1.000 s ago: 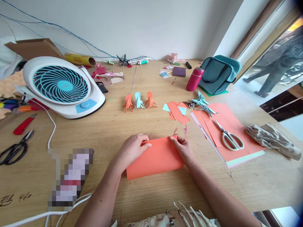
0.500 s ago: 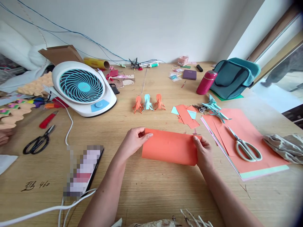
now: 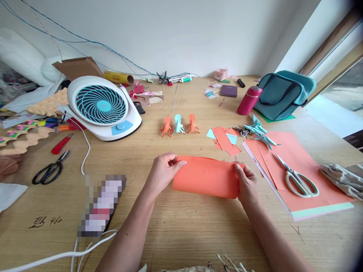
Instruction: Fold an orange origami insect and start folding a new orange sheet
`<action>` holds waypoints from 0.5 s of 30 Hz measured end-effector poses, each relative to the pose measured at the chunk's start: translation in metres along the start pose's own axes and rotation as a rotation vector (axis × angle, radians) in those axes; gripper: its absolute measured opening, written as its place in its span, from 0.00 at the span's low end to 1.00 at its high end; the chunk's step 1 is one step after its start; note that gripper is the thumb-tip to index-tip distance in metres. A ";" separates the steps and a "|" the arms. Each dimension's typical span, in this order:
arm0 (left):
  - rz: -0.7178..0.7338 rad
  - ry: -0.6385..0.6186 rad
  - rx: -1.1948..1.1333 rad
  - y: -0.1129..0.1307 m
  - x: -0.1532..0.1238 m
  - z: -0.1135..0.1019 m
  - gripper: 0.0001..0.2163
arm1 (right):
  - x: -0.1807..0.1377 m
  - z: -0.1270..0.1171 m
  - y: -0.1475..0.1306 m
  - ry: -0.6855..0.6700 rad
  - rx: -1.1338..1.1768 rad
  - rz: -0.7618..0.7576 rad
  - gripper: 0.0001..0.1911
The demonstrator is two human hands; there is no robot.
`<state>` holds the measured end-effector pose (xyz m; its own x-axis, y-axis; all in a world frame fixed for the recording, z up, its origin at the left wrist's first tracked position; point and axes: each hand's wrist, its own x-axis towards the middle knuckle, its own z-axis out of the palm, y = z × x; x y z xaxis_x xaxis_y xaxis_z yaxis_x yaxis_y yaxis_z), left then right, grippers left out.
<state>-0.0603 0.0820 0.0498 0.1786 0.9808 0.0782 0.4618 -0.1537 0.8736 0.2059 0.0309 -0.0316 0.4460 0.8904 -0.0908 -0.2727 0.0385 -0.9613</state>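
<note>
An orange sheet of paper (image 3: 207,178), bent over along its lower edge, is held between both hands above the wooden table. My left hand (image 3: 167,172) pinches its upper left corner, thumb in front and fingers behind. At the upper right corner, my right hand (image 3: 247,181) grips it the same way. Beyond the sheet stand two orange folded paper figures (image 3: 166,126) with a light blue one (image 3: 178,124) between them. Orange and light blue paper scraps (image 3: 225,140) lie just past my right hand.
To the right, white-handled scissors (image 3: 300,181) rest on a stack of coloured paper (image 3: 309,151). A pink bottle (image 3: 249,100) and teal bag (image 3: 283,94) stand behind. On the left are a fan (image 3: 102,105), black scissors (image 3: 51,168), a red cutter (image 3: 62,143) and a phone (image 3: 103,206).
The paper's upper edge now bows, showing a second layer behind it. Both hands keep their grip. The whole view has shifted slightly.
</note>
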 end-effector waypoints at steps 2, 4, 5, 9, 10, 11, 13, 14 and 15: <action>0.001 0.000 -0.001 0.001 -0.001 -0.001 0.18 | 0.000 0.000 0.000 -0.001 -0.004 0.001 0.16; -0.004 -0.002 -0.007 0.003 -0.001 -0.002 0.18 | 0.000 0.001 -0.001 -0.006 -0.003 0.002 0.16; -0.008 -0.006 -0.012 0.004 -0.002 -0.002 0.17 | 0.000 0.001 -0.001 -0.008 -0.001 0.002 0.17; -0.008 -0.020 -0.025 0.006 -0.002 -0.002 0.16 | 0.000 0.002 -0.004 -0.008 0.005 0.009 0.17; -0.002 -0.019 -0.025 0.006 -0.002 -0.002 0.16 | 0.000 0.002 -0.004 -0.007 0.006 0.012 0.17; 0.004 -0.018 -0.024 0.006 -0.002 -0.002 0.16 | 0.000 0.003 -0.005 -0.006 0.007 0.015 0.17; 0.012 -0.012 -0.021 0.006 -0.002 -0.002 0.16 | 0.000 0.003 -0.006 -0.004 0.012 0.019 0.17; 0.014 -0.010 -0.022 0.006 -0.002 -0.002 0.16 | 0.000 0.002 -0.006 -0.004 0.016 0.020 0.16; 0.014 -0.010 -0.023 0.007 -0.002 -0.002 0.16 | 0.000 0.002 -0.006 -0.004 0.020 0.020 0.16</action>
<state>-0.0593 0.0793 0.0569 0.1937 0.9773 0.0861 0.4391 -0.1649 0.8832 0.2056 0.0314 -0.0249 0.4373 0.8927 -0.1089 -0.2985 0.0299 -0.9539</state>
